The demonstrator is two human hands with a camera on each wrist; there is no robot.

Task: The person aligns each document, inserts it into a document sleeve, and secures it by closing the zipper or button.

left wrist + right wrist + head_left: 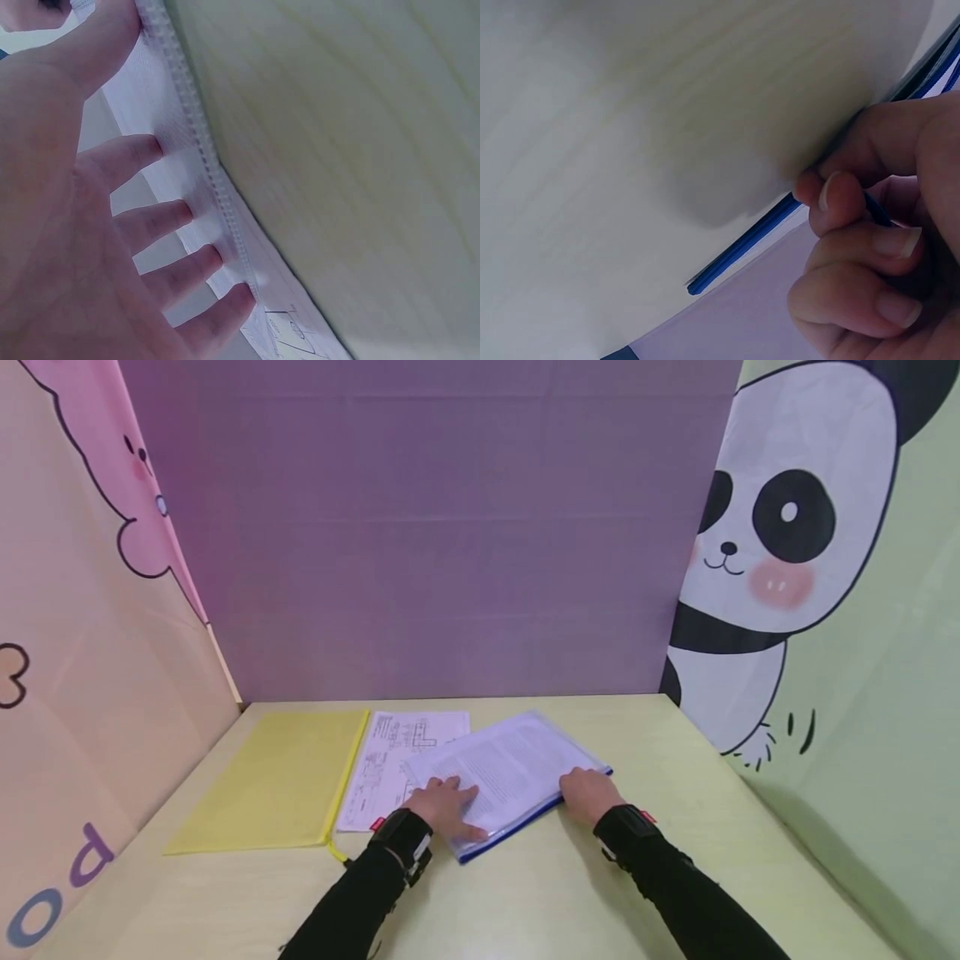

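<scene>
A clear document pouch (513,752) with a blue edge and printed papers inside lies slanted on the table. My left hand (444,810) rests on its near left part with fingers spread; in the left wrist view, the fingertips (142,150) touch the plastic beside a ribbed pale edge. At the near right side, my right hand (588,795) pinches the blue edge. The right wrist view shows its thumb and curled fingers (847,255) around the blue edge strip (742,244). Whether a zip slider sits under those fingers is hidden.
A sheet with printed diagrams (386,760) lies partly under the pouch's left side. Left of it is a yellow zip pouch (277,777), its yellow pull hanging near my left sleeve. The pale table (525,910) meets a purple backdrop (450,543) and printed side panels.
</scene>
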